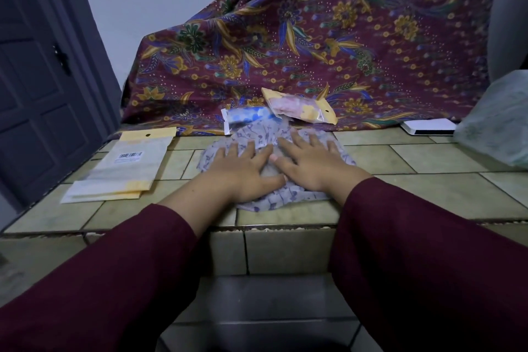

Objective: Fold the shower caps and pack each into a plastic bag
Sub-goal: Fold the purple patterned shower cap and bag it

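Observation:
A pale shower cap [264,134] with a purple flower print lies spread on the tiled counter [428,188]. My left hand [243,171] presses flat on its left half, fingers straight. My right hand [308,160] lies flat on its right half, fingers spread. Both palms cover much of the cap's middle. Behind the cap sit two packed bags: one with a blue cap [245,118] and one with a pink and yellow cap [300,107]. Empty plastic bags [125,168] with yellow headers lie stacked at the left.
A maroon batik cloth [314,37] drapes over something behind the counter. A white flat box [428,126] and a large pale plastic bag [497,123] sit at the right. A dark door [34,94] stands at the left. The counter's front edge drops just below my wrists.

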